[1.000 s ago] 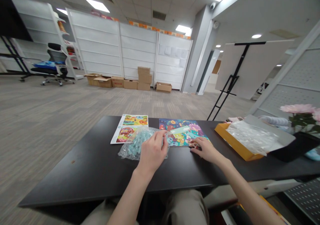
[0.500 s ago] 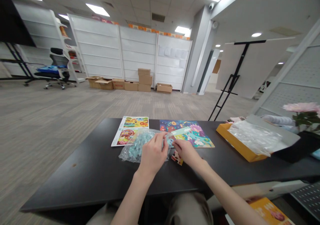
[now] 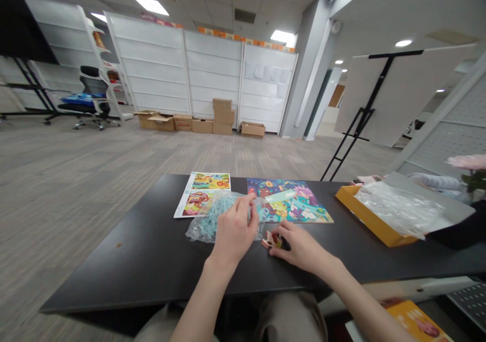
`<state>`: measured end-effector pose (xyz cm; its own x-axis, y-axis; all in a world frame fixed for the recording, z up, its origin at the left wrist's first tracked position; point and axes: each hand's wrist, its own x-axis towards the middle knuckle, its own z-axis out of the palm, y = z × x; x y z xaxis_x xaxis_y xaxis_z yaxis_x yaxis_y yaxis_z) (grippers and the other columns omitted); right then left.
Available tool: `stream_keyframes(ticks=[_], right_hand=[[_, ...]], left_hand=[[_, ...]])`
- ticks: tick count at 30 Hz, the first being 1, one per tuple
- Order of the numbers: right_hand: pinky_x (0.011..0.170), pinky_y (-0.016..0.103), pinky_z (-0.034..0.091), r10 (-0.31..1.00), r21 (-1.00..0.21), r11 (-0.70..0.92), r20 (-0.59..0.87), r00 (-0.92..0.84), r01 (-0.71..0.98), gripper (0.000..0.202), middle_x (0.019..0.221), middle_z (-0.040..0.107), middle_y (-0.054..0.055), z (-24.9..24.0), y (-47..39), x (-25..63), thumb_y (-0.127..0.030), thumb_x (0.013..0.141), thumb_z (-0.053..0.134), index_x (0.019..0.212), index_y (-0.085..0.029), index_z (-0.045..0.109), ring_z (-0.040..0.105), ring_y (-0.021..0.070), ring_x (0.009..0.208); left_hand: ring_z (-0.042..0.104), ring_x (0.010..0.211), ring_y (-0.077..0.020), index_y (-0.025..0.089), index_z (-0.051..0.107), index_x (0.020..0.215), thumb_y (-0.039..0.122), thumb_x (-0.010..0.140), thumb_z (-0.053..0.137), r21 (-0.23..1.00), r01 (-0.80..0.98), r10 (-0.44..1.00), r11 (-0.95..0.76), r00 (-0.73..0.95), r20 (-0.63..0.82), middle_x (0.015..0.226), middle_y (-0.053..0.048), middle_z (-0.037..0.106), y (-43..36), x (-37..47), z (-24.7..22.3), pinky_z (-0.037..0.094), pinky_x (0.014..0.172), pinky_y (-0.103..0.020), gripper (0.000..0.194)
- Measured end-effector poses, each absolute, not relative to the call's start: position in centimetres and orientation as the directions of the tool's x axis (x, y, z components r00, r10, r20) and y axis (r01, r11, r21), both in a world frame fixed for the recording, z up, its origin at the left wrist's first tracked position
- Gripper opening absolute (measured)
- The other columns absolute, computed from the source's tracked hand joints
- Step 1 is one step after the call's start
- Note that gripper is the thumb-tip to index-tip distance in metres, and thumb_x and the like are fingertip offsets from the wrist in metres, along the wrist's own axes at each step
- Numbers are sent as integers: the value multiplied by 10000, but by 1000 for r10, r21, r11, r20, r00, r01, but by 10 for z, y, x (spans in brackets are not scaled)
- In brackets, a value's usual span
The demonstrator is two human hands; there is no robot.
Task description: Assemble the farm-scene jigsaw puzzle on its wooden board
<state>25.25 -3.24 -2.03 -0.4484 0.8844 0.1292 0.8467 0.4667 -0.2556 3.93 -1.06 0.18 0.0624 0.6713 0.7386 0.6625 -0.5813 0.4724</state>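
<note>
A clear plastic bag (image 3: 207,224) full of pale teal puzzle pieces lies at the middle of the dark table. My left hand (image 3: 236,223) is closed in a pinch at the bag's right side, gripping its plastic. Just right of the bag, a puzzle piece (image 3: 269,240) with red-brown, white and yellow print rests on the tabletop. My right hand (image 3: 294,243) has its thumb and fingers around the right side of that piece, partly hiding it. Behind the hands lies a colourful animal picture board (image 3: 315,211) with a pale green strip across it.
A sheet with two printed pictures (image 3: 182,208) lies behind the bag on the left. To the right, a yellow box (image 3: 370,219) holds crumpled clear plastic. A dark vase with a pink flower (image 3: 469,162) stands at the far right. The table (image 3: 125,276) ends close to my lap.
My right hand has left the bag's opening, moved down and closed around the puzzle piece. My left hand stays at the bag. The view has shifted slightly.
</note>
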Motion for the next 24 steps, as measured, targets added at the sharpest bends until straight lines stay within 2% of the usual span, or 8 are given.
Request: stream_keyframes(ticks=[4,6,9,11,15,19,21,24], right_hand=[[676,305,479,847,-1,523,113,-520,852,189,866,693,117,-24,-37,245,-318,934,608,917,-151,694,674,240,776],[631,298,456,815,70,564,120,-568,823,212,825,706,120,-24,-34,247,-269,972,527,965,-139,694,672,229,718],[627,293,444,812,68,554,177,-556,830,290,844,720,125,-25,-26,265,-234,1018,401,996,-146,677,670,216,700],[650,291,445,855,32,472,226,-467,881,305,863,725,128,-26,-19,282,-234,1026,375,950,-158,660,675,217,731],[644,284,436,910,-186,304,347,-227,934,329,789,713,93,-26,-11,292,-309,1039,359,879,-188,620,659,207,696],[616,273,424,881,-445,441,383,-279,780,324,679,655,37,-24,-8,251,-347,1015,405,767,-213,566,611,179,629],[564,252,409,894,-604,446,340,-293,660,331,613,612,13,-26,-2,221,-336,997,424,712,-212,536,571,152,559],[464,224,359,934,-840,315,190,-304,442,329,492,503,-30,-33,14,181,-302,944,464,630,-208,492,470,119,447]], left_hand=[[608,590,-95,195,600,1115,190,920,546,673,489,752,-555,-51,657,909,-16,704,-7,34,4,499,608,-229,203],[605,574,-85,188,606,1106,235,922,564,767,382,797,-515,-115,593,888,-12,687,-4,29,5,484,568,-213,195],[610,582,-86,180,604,1102,273,917,584,811,315,814,-493,-163,558,874,-10,672,-1,21,6,480,558,-209,209],[604,579,-85,182,602,1103,266,913,589,785,356,795,-506,-159,585,859,0,663,-2,18,6,483,573,-215,208],[597,603,-90,190,593,1122,219,910,587,628,536,717,-564,-59,695,836,18,648,-9,22,3,502,659,-239,214],[627,663,-116,197,572,1165,188,931,549,475,642,669,-602,81,739,894,-12,663,-16,33,-3,516,687,-252,235],[651,705,-139,199,567,1173,168,934,531,412,674,652,-613,137,746,907,-24,671,-18,37,-5,522,685,-260,244],[677,757,-161,200,563,1180,148,927,526,372,688,641,-623,177,747,929,-37,685,-17,37,-4,534,691,-267,261]])
